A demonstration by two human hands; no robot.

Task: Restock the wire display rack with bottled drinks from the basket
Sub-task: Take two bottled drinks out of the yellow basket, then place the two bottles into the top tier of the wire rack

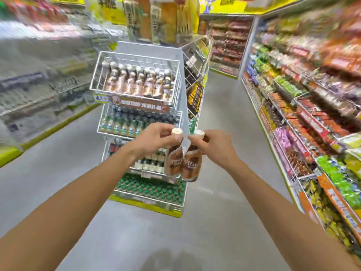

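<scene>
Two brown coffee bottles with white caps hang side by side in front of me. My left hand [156,138] grips the left bottle [174,163] by its neck, and my right hand [214,147] holds the right bottle [192,165] the same way. Beyond them stands the white wire display rack [136,61]. Its top basket holds a row of matching brown bottles [136,81], with bare wire behind that row. Lower tiers carry dark-capped, green-labelled and green-capped bottles. The basket is not in view.
Grey floor [48,169] runs on both sides of the rack. Long shelves of packaged snacks [302,106] line the right aisle, and blurred shelves [39,79] line the left. A second angled wire rack [195,75] adjoins the display on its right side.
</scene>
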